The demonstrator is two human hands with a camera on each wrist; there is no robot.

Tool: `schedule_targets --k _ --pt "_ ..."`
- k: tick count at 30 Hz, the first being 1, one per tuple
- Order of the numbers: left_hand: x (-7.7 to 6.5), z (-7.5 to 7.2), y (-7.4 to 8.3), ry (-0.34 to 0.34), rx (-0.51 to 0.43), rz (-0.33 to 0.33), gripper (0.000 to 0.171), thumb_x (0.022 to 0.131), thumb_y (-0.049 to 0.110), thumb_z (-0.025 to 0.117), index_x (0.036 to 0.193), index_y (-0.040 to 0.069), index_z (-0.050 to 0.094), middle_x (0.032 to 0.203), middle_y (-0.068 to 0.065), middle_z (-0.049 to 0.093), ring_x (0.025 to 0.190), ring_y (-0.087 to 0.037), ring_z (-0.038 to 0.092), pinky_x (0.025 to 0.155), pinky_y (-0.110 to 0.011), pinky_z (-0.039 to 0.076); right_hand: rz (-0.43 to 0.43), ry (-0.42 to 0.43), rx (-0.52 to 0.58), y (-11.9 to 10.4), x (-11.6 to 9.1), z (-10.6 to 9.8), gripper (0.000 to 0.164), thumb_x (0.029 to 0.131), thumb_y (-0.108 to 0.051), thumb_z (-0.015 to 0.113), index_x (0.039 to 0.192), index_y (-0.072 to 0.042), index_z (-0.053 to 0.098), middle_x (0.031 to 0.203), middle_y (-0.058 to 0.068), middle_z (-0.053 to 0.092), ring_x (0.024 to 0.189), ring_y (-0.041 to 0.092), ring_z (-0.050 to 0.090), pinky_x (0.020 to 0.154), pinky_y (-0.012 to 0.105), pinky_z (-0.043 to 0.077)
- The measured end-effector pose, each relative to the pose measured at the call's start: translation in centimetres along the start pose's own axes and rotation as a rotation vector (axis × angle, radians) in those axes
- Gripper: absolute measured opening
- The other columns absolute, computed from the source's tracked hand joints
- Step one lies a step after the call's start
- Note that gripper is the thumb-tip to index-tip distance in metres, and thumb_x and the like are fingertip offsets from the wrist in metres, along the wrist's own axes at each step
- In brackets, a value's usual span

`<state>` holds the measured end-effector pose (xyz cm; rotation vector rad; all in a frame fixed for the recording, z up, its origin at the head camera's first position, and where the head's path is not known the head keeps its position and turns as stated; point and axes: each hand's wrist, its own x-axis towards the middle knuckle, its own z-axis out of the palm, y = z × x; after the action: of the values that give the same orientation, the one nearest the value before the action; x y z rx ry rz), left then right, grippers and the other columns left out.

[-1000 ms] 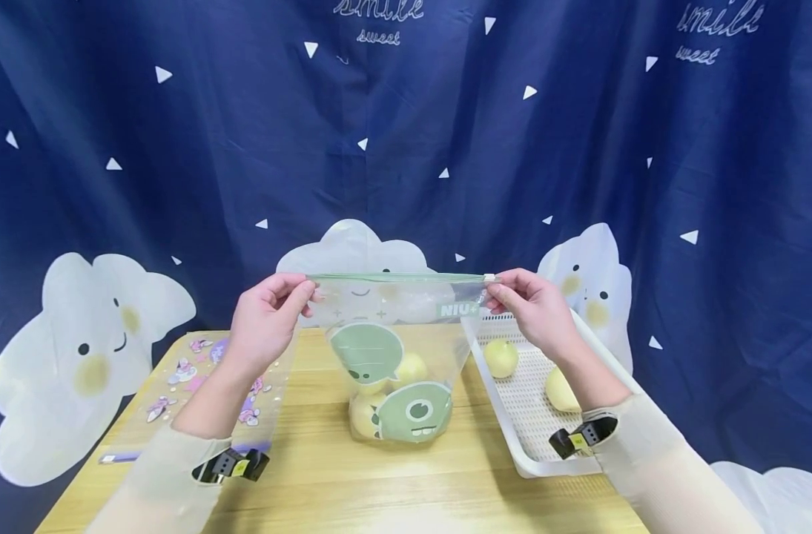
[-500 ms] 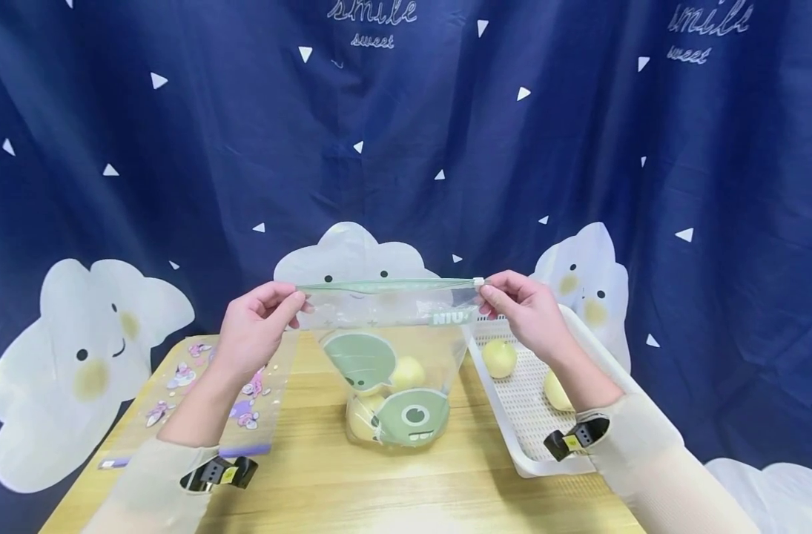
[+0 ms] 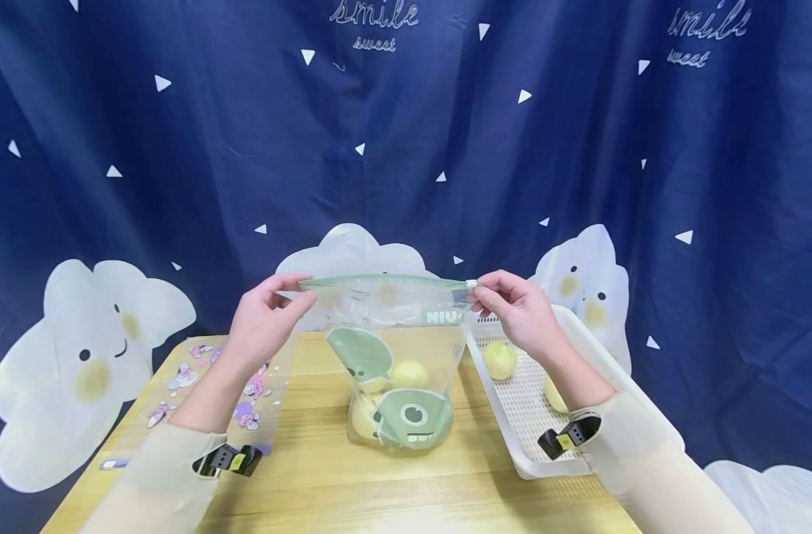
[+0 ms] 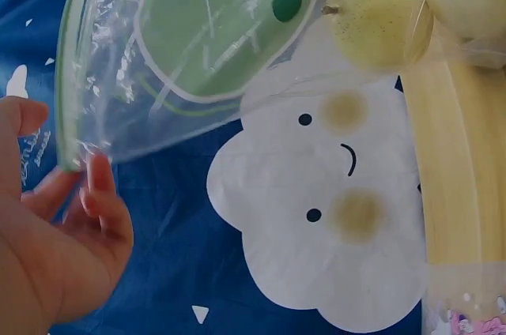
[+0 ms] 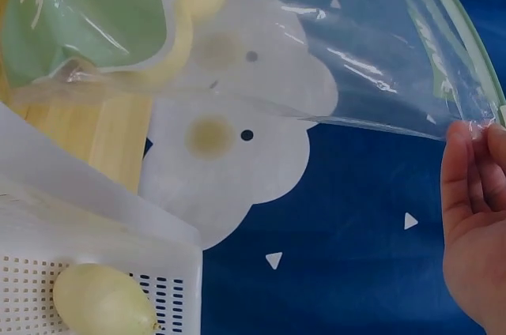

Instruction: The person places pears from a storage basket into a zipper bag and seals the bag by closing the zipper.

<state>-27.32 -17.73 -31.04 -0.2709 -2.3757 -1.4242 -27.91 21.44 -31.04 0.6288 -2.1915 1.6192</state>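
While a clear bag with pink and purple prints (image 3: 172, 389) lies flat at the left of the table (image 3: 325, 482), partly hidden by the left forearm, the left hand (image 3: 262, 315) is at the upper left corner of a transparent zip bag (image 3: 406, 345). Left grip: thumb and index finger spread apart, fingertips touching the corner; whether any of them pinch the film, cannot tell. The zip bag stands upright at mid-table, its base on the wood, with green cartoon prints and several pale yellow fruits (image 3: 410, 374) low inside; exact count hidden by the prints. Its green top edges bow apart between the hands. A white slider (image 3: 471, 283) sits at the right end. Right hand (image 3: 522, 308): grip together, thumb and finger pinching the bag's upper right corner just beside the slider. Farther right, a white perforated basket (image 3: 549, 469) holds two similar fruits, one partly covered by the right forearm.
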Motion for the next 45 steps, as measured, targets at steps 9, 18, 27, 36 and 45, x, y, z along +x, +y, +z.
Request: schedule_targets --k 9,18,27,36,45 --pt "1.4 3.9 3.4 0.161 -0.015 0.345 0.023 0.093 0.011 0.080 0.116 0.008 0.083 0.114 -0.011 0.075 0.096 -0.026 0.064 0.084 -0.026 0.046 0.006 -0.005 -0.058 -0.3 0.1 0.8 0.009 0.105 -0.001 0.071 0.107 0.007 0.073 0.084 0.004 0.075 0.074 0.008 0.070 0.074 0.022 0.062" --pt "2.3 10.1 7.7 -0.080 0.070 0.590 0.022 0.090 0.015 0.087 0.111 0.009 0.086 0.107 -0.009 0.077 0.113 -0.031 0.066 0.102 -0.045 0.054 -0.015 -0.007 -0.080 -0.3 0.2 1.4 0.007 0.104 -0.003 0.072 0.104 0.004 0.074 0.082 0.004 0.073 0.072 0.008 0.069 0.071 0.024 0.063" --pt "2.4 12.9 9.0 -0.132 0.161 0.546 0.017 0.092 0.022 0.088 0.108 0.016 0.087 0.107 -0.002 0.076 0.116 -0.029 0.063 0.107 -0.051 0.044 -0.032 -0.025 -0.101 -0.6 0.0 1.4 0.007 0.105 -0.003 0.071 0.104 0.003 0.074 0.087 0.019 0.074 0.074 0.008 0.070 0.073 0.024 0.062" --pt "2.8 13.4 9.3 -0.180 0.107 0.512 0.010 0.095 0.021 0.085 0.102 0.015 0.087 0.101 0.001 0.078 0.112 -0.024 0.065 0.105 -0.052 0.040 -0.037 -0.025 -0.116 -0.7 0.0 1.4 0.008 0.106 -0.005 0.071 0.103 0.001 0.075 0.087 0.019 0.074 0.075 0.009 0.069 0.073 0.021 0.060" --pt "3.0 12.3 8.0 -0.164 0.104 0.456 0.007 0.092 0.015 0.080 0.097 0.013 0.085 0.099 -0.002 0.075 0.116 -0.027 0.063 0.111 -0.060 0.036 -0.030 0.017 -0.088 -0.3 -0.3 0.2 0.007 0.105 -0.002 0.071 0.106 0.005 0.074 0.081 0.008 0.074 0.072 0.011 0.072 0.072 0.021 0.063"
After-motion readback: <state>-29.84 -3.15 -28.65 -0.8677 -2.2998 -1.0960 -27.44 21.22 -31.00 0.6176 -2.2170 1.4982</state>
